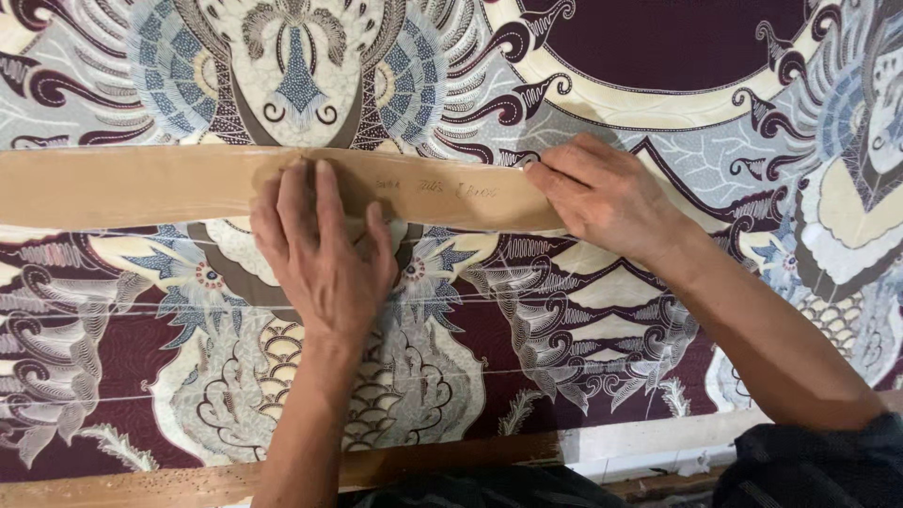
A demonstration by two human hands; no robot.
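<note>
A long tan paper pattern strip (132,186) lies across a batik cloth (583,310) printed in maroon, cream and blue. My left hand (320,254) presses flat on the strip near its middle, fingers spread and pointing away from me. At the strip's right end my right hand (602,193) rests with its fingertips on the paper, holding it against the cloth. Faint handwriting shows on the strip between the two hands. Neither hand grips anything.
The cloth covers nearly the whole view. A wooden table edge (141,484) runs along the bottom left, and a pale surface (649,437) shows beyond the cloth's lower right border. My dark sleeve (809,461) sits at the bottom right.
</note>
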